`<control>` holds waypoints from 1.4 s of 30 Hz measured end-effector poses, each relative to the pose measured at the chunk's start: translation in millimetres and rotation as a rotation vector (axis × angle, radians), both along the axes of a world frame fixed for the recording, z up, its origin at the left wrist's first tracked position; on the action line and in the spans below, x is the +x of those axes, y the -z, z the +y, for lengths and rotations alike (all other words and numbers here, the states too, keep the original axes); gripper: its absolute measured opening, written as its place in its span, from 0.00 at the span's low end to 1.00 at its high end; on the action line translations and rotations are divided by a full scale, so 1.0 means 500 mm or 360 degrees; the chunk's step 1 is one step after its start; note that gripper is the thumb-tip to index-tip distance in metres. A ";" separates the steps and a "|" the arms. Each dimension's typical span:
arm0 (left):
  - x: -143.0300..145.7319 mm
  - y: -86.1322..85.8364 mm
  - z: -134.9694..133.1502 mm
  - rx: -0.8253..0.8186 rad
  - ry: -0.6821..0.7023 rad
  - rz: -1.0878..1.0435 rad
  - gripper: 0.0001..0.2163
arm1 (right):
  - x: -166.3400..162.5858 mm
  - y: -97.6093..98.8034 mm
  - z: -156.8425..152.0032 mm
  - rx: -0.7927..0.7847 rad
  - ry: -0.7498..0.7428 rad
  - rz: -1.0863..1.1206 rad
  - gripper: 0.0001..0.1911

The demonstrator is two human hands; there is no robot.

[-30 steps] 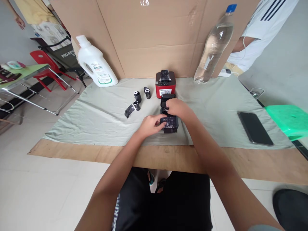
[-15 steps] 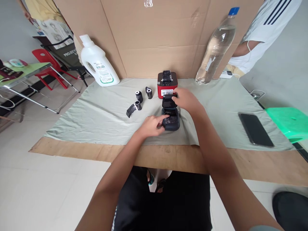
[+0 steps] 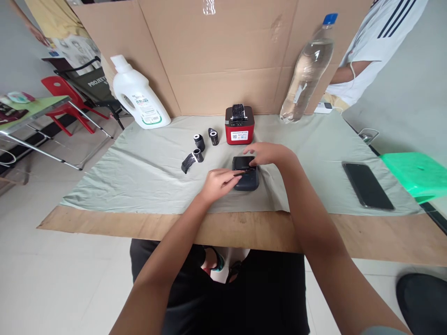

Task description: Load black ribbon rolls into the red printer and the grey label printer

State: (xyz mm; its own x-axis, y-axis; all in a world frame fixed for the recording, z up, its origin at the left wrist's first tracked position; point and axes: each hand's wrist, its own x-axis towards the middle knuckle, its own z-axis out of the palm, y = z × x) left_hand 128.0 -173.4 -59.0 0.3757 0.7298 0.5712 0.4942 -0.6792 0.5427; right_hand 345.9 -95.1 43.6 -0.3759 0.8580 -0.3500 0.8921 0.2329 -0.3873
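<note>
A small black portable printer [image 3: 246, 183] lies on the cloth in front of me, its lid [image 3: 242, 163] now lowered over the body. My left hand [image 3: 220, 183] is at the printer's left side, closed, with its fingertips reaching over the top. A thin dark edge shows at those fingertips, too small to make out. Across the back right of the printer, my right hand [image 3: 267, 153] bends down with fingers apart, the thumb touching the lid. Just behind stands a red and black printer [image 3: 239, 134] with black paper sticking out of its top.
Left of the printers lie several black rolls [image 3: 199, 142], one partly unwound [image 3: 189, 163]. A white detergent bottle [image 3: 141, 97] and a clear water bottle [image 3: 307, 74] stand before the cardboard [image 3: 216, 51]. A phone [image 3: 368, 185] lies at right. Two other people are partly visible beyond.
The small printer's lid has swung down from upright, covering the black roll inside. My right hand has come down and nearer with it. The left fingers have shifted over the printer's top.
</note>
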 end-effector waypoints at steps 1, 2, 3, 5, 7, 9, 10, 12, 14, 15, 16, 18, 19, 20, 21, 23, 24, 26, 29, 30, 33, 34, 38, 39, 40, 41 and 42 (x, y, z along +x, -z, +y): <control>0.003 0.001 0.001 -0.0057 -0.0056 -0.0119 0.16 | 0.001 0.003 0.002 -0.0095 0.0044 0.0018 0.36; 0.006 0.001 0.002 -0.0124 -0.0114 -0.0241 0.18 | 0.002 0.006 0.005 -0.0194 0.0081 0.0044 0.38; 0.009 0.002 0.004 -0.0193 -0.0161 -0.0354 0.21 | 0.004 0.008 0.008 -0.0279 0.0112 0.0073 0.39; 0.011 0.005 0.009 -0.0322 -0.0204 -0.0488 0.28 | 0.012 0.011 0.014 -0.0387 0.0158 0.0130 0.38; 0.011 0.011 0.016 -0.0458 -0.0197 -0.0474 0.34 | 0.022 0.017 0.020 -0.0480 0.0178 0.0204 0.37; 0.009 0.019 0.022 -0.0584 -0.0177 -0.0394 0.36 | 0.034 0.026 0.025 -0.0588 0.0180 0.0305 0.36; 0.009 0.023 0.025 -0.0625 -0.0167 -0.0358 0.36 | 0.039 0.031 0.027 -0.0633 0.0181 0.0355 0.37; 0.009 0.028 0.029 -0.0647 -0.0154 -0.0317 0.37 | 0.046 0.043 0.029 -0.0698 0.0188 0.0446 0.37; 0.011 0.029 0.031 -0.0616 -0.0173 -0.0267 0.36 | 0.051 0.054 0.029 -0.0741 0.0218 0.0539 0.38; 0.013 0.028 0.032 -0.0596 -0.0197 -0.0224 0.36 | 0.052 0.059 0.029 -0.0762 0.0240 0.0591 0.38; 0.015 0.026 0.031 -0.0577 -0.0224 -0.0177 0.36 | 0.053 0.063 0.028 -0.0779 0.0266 0.0644 0.38; 0.019 0.024 0.029 -0.0550 -0.0263 -0.0110 0.34 | 0.054 0.070 0.023 -0.0798 0.0317 0.0737 0.37; 0.022 0.023 0.027 -0.0543 -0.0274 -0.0108 0.33 | 0.054 0.073 0.018 -0.0801 0.0336 0.0770 0.36; 0.024 0.024 0.025 -0.0540 -0.0281 -0.0127 0.31 | 0.054 0.077 0.011 -0.0792 0.0355 0.0798 0.35; 0.025 0.026 0.023 -0.0538 -0.0285 -0.0163 0.30 | 0.054 0.083 0.002 -0.0766 0.0379 0.0826 0.34; 0.028 0.033 0.022 -0.0530 -0.0280 -0.0259 0.27 | 0.053 0.100 -0.026 -0.0624 0.0460 0.0889 0.29; 0.029 0.036 0.022 -0.0521 -0.0266 -0.0313 0.26 | 0.051 0.112 -0.045 -0.0489 0.0521 0.0920 0.27; 0.030 0.043 0.025 -0.0495 -0.0231 -0.0438 0.23 | 0.044 0.137 -0.089 -0.0075 0.0684 0.0938 0.25; 0.029 0.047 0.032 -0.0499 -0.0232 -0.0652 0.22 | 0.020 0.164 -0.159 0.0347 0.0826 0.0828 0.28; 0.029 0.046 0.035 -0.0521 -0.0254 -0.0711 0.22 | 0.007 0.168 -0.180 0.0386 0.0812 0.0789 0.32; 0.026 0.044 0.041 -0.0595 -0.0333 -0.0803 0.24 | -0.047 0.165 -0.221 0.0470 0.0746 0.0566 0.54; 0.025 0.044 0.043 -0.0616 -0.0354 -0.0808 0.24 | -0.068 0.162 -0.228 0.0511 0.0748 0.0449 0.60; 0.022 0.048 0.049 -0.0668 -0.0355 -0.0785 0.23 | -0.129 0.156 -0.233 0.0649 0.0825 0.0094 0.65; 0.022 0.049 0.050 -0.0676 -0.0343 -0.0776 0.23 | -0.131 0.155 -0.232 0.0659 0.0833 0.0074 0.65; 0.022 0.050 0.051 -0.0685 -0.0337 -0.0765 0.23 | -0.126 0.155 -0.230 0.0664 0.0836 0.0082 0.64; 0.022 0.051 0.051 -0.0694 -0.0338 -0.0747 0.23 | -0.115 0.153 -0.226 0.0671 0.0846 0.0111 0.64; 0.023 0.052 0.051 -0.0703 -0.0341 -0.0723 0.23 | -0.098 0.150 -0.220 0.0678 0.0859 0.0153 0.64</control>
